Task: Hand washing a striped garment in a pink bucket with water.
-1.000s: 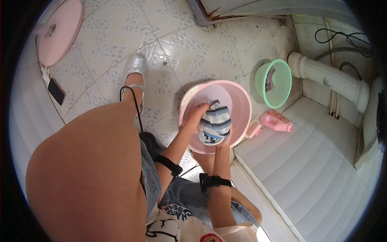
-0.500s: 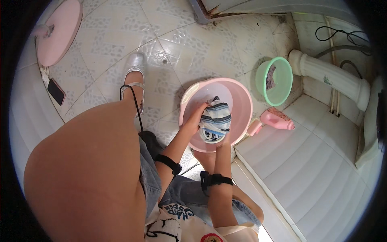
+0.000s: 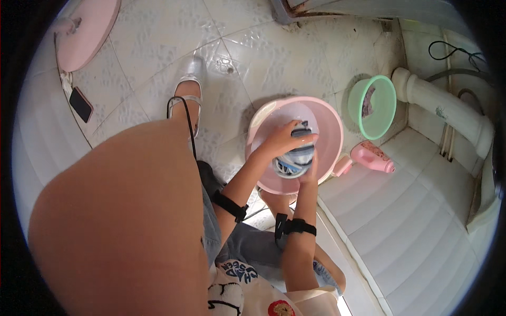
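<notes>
Over a pink basin on the floor I hold a bunched-up striped cloth, white with blue and black bands. My left hand lies across its upper left side, with the fingers curled over the top. Against its lower right side is my right hand, whose fingers are largely hidden behind the cloth. A pale rounded rim shows at the bundle's lower edge. Some water seems to lie in the basin.
Right of the basin stand a green basin with a dark cloth inside, a pink bottle and a pink brush-like block. A white pipe runs behind. At left are a phone and a pink round disc.
My left hand has moved from the cloth's left side up over its top. The cloth looks more tightly bunched. The whole view has shifted slightly.
</notes>
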Available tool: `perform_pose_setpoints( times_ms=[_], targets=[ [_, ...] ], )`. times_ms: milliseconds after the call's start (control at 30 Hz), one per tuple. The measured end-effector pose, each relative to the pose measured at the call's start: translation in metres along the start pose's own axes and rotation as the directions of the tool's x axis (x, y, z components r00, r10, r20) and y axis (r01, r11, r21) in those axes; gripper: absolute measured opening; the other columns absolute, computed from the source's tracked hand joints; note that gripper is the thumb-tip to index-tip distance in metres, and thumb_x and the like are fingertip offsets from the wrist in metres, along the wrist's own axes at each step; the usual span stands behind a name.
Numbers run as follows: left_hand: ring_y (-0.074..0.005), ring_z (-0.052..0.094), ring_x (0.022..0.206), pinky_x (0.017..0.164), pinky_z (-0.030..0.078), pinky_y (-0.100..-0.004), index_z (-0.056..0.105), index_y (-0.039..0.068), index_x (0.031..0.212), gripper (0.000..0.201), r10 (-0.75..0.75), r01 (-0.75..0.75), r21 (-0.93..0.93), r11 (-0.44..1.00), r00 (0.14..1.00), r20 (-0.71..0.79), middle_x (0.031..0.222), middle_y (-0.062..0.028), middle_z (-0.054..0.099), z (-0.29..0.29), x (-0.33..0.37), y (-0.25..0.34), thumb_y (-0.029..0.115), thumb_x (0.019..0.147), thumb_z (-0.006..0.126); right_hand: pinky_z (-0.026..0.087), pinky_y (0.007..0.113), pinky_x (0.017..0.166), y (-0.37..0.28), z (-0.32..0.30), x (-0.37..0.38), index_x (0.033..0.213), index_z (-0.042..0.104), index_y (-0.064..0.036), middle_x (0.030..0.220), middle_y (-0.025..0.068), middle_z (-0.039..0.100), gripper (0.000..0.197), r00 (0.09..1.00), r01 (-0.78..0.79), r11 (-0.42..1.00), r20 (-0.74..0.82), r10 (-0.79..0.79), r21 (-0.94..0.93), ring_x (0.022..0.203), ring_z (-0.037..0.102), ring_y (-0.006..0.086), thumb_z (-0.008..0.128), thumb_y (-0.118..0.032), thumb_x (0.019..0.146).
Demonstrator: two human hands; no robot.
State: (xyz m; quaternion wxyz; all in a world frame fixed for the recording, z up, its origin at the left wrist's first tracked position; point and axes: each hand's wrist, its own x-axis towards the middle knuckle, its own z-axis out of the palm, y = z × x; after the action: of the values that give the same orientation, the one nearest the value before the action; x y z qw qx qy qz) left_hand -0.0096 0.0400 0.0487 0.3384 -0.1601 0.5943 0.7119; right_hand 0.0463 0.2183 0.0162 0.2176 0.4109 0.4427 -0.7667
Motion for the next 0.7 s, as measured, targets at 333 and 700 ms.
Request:
perform_pose_setpoints(
  times_ms=[333,700],
  targets=[
    [-0.0237,0.055,0.098,0.084,0.041,-0.0316,0.053,-0.001,0.107,0.061,0.136,-0.129,0.054,0.990,0.980,-0.145,0.104,-0.0167,0.057,0.014,-0.002,-0.010,0.034,0.061,0.070,0.049,0.032,0.073,-0.002,0.024,-0.015,0.112,0.049,0.0004,0.100,0.0119,0.058,0.044,0.994,0.062,0.993,-0.088,-0.070,-0.097,0.085,0.059,0.0206,0.049,-0.033,0.084],
    [-0.0166,0.054,0.058,0.056,0.043,-0.0301,0.061,-0.003,0.070,0.026,-0.160,-0.024,-0.485,0.874,0.929,-0.334,0.061,-0.0086,0.058,0.011,0.008,-0.043,0.023,0.064,0.059,0.041,0.026,0.057,-0.012,0.062,-0.013,0.076,0.063,0.0041,0.069,0.0058,0.058,0.031,0.907,0.121,0.806,-0.265,-0.326,-0.579,0.062,0.052,0.0134,0.056,-0.026,0.077]
  ],
)
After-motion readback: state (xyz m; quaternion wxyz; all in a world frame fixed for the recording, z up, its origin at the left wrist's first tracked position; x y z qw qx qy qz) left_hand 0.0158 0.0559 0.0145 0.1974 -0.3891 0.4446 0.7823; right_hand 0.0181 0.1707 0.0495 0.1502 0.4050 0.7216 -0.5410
